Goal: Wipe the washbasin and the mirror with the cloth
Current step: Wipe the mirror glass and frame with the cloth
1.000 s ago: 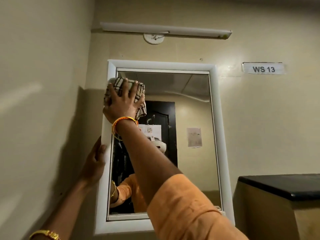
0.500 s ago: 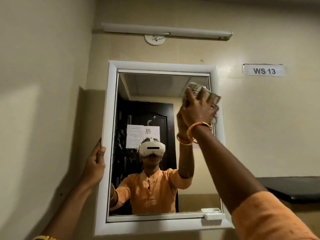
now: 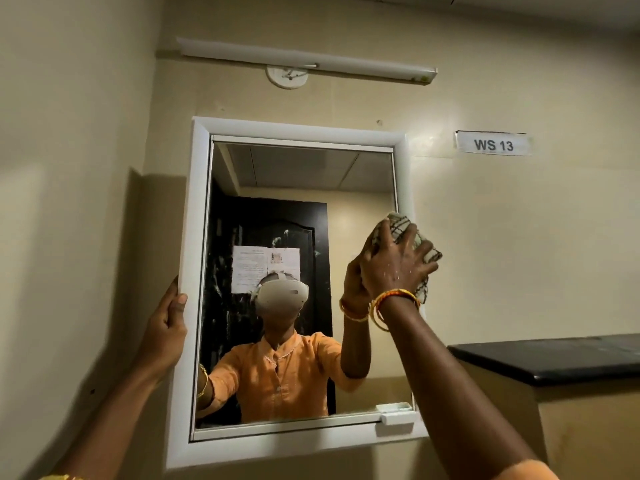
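Hands point(image 3: 394, 268) on cloth point(image 3: 424, 245), mirror point(image 3: 277, 174)

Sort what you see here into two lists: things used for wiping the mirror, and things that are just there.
Belongs to the job:
mirror
checked cloth
right hand, pressing the cloth to the glass
left hand, holding the frame

Just there:
tube light
WS 13 sign
black counter

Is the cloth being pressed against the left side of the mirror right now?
No, the right hand holds the cloth against the right edge of the mirror, while the left hand grips the left frame.
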